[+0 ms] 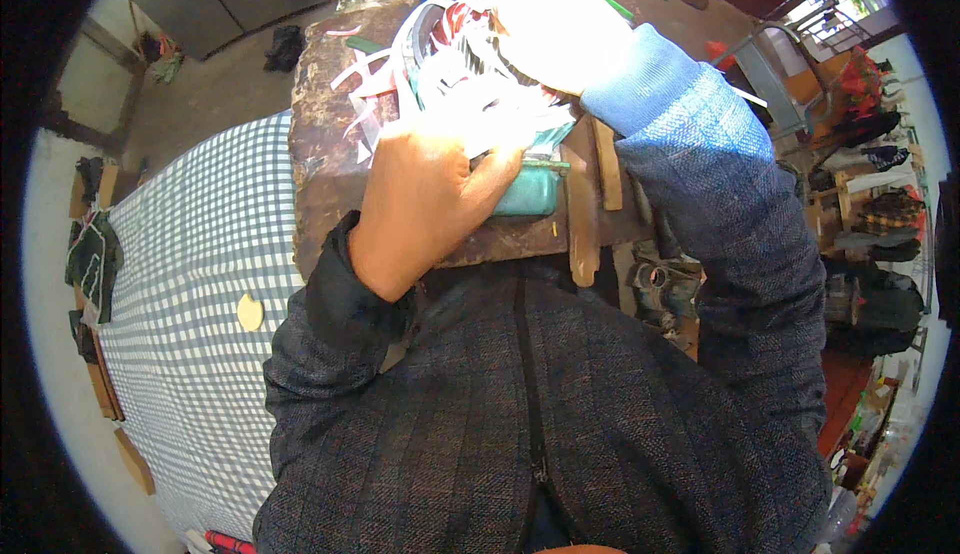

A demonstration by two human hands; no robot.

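A heap of pale ribbon-like strips and scraps [470, 89], some red or striped, lies on the worn wooden table in front of me. A dark curved rim [425, 29] runs round its far left side. My left hand [425, 189] is at the near side of the heap, thumb bent in and fingers curled into the glare; what they grip is hidden. Just beside that thumb sits a teal plastic box [530, 192]. Reaching over the heap from the right, my right hand [565, 34] is washed out by sunlight, and its fingers do not show.
Two wooden slats [580, 219] lie at the table's near right edge. The worn tabletop [320, 154] carries loose strips at left. A checked cloth [190, 284] with a round yellowish piece [250, 312] spreads on my left. A metal-framed chair [790, 74] stands at far right.
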